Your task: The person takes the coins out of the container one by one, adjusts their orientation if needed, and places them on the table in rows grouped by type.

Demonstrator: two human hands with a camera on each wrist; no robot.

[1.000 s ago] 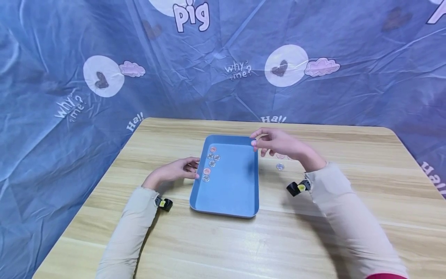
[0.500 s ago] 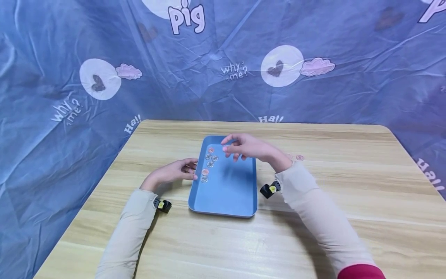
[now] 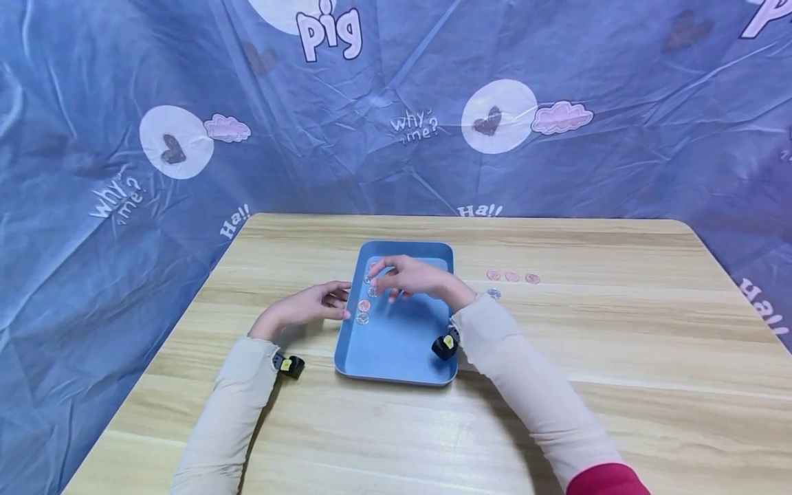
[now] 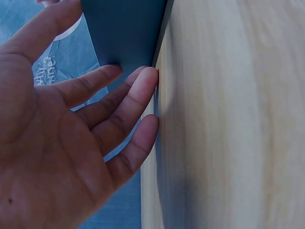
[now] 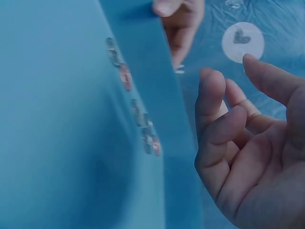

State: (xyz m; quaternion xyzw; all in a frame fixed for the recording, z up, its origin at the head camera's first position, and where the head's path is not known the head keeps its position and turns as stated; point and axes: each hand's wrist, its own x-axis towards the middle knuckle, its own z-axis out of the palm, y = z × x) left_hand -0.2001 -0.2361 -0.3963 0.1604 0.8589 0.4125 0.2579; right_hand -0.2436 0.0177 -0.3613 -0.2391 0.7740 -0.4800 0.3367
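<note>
A blue tray (image 3: pixel 396 354) lies on the table. Several copper and silver coins line its left side, among them a copper coin (image 3: pixel 364 305) and a silver coin (image 3: pixel 362 318). My left hand (image 3: pixel 312 304) rests its fingertips against the tray's left wall, fingers relaxed. Over the tray's left part hovers my right hand (image 3: pixel 414 276), partly covering the upper coins in the head view. In the right wrist view its fingers bend loosely, the thumb stands apart, and nothing shows between them; the coin row (image 5: pixel 125 77) lies inside the tray beyond.
Right of the tray, three copper coins (image 3: pixel 511 277) lie in a row on the wooden table (image 3: pixel 619 330), with a silver coin (image 3: pixel 493 293) just below. A blue printed cloth (image 3: pixel 371 158) hangs behind the table. Each wrist carries a small black camera (image 3: pixel 445 344).
My right hand has moved left from the tray's right rim to above the coins on its left side. The table coins beneath it have come into sight. My left hand stays put.
</note>
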